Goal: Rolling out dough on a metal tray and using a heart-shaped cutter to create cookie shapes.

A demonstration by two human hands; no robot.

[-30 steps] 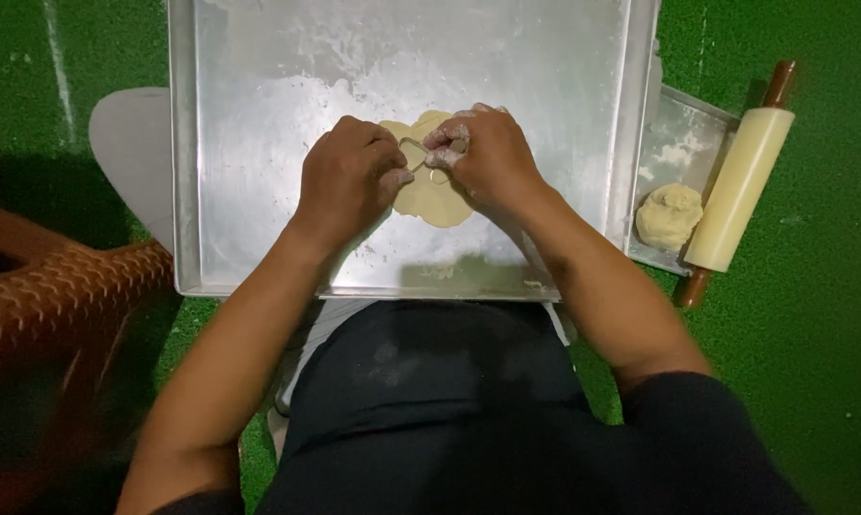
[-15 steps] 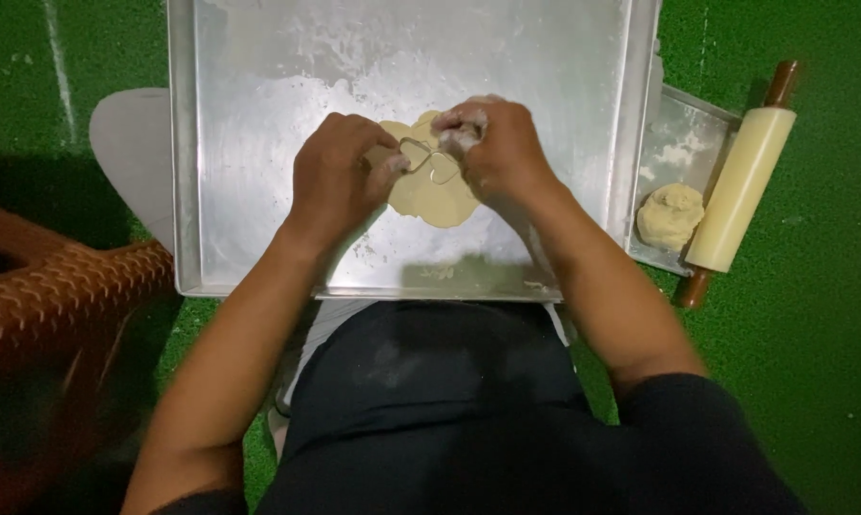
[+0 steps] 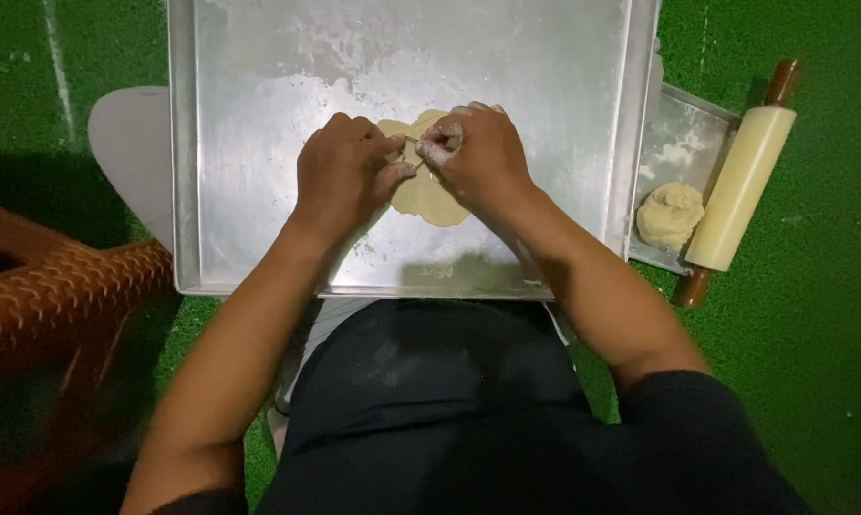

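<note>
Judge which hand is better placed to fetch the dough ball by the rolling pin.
Right, probably. The right hand lies nearer the dough ball in the small tray; the left hand would have to cross over. Both now pinch the flat dough.

My left hand and right hand met at centre, knuckles up, fingers curled inward, fingertips pinched close and nearly touching; both forearms reached forward, converging from elbows, bare, flour on right fingers
</note>
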